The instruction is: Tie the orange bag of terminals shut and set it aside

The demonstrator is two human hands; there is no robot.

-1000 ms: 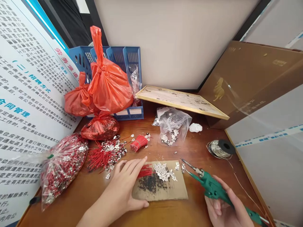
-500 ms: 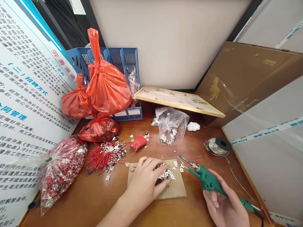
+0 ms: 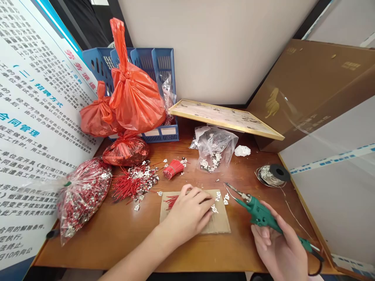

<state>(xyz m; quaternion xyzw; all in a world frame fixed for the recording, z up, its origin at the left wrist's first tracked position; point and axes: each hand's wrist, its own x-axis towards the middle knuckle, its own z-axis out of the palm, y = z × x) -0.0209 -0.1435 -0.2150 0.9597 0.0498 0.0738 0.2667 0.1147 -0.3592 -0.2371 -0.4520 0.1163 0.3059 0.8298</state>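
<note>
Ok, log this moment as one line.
left hand: over flat brown cardboard sheet, beside small silver metal tabs | right hand: holding slim green soldering iron | beyond sheet: banded bundle of red wires

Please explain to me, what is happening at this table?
A person works with two bare hands. The right hand holds a green soldering tool. The left hand is over a cardboard sheet; whether it grips anything is hidden. Red wires show to its left, small metal pieces to its right. Farther back lie a bundle of red wires and a wire spool.
</note>
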